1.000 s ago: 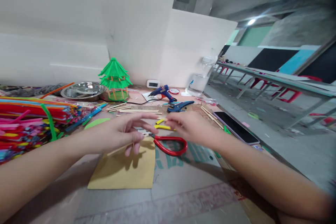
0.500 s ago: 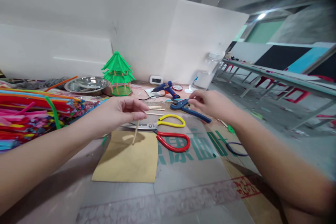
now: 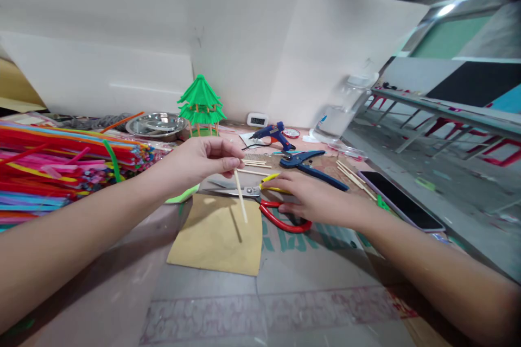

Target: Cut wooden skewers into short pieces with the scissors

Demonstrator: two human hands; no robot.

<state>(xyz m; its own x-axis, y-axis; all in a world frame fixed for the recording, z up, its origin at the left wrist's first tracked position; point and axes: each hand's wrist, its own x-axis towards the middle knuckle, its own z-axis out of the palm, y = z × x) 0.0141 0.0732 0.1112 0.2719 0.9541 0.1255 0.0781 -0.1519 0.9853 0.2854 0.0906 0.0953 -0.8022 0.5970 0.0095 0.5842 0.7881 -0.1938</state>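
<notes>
The right hand point(image 3: 315, 201) covers much of the scissors' point(image 3: 260, 198) yellow and red handles. Left of the left hand point(image 3: 201, 160), the heap of coloured straws point(image 3: 61, 165) is cut off by the edge. Beyond the hands, the small clock's point(image 3: 257, 119) digits are too small to read. Far right, the red-legged benches point(image 3: 443, 133) are blurred.

**Two bare arms reaching forward, one hand raised, one lowered**

The left arm enters from eight o'clock and rises toward centre. The left hand point(image 3: 203, 160) is lifted, fingers curled, thumb and fingertips pinched together. The right arm enters from four o'clock, stretched toward the middle. The right hand point(image 3: 315, 203) lies low, palm down, fingers extended toward nine o'clock.
</notes>
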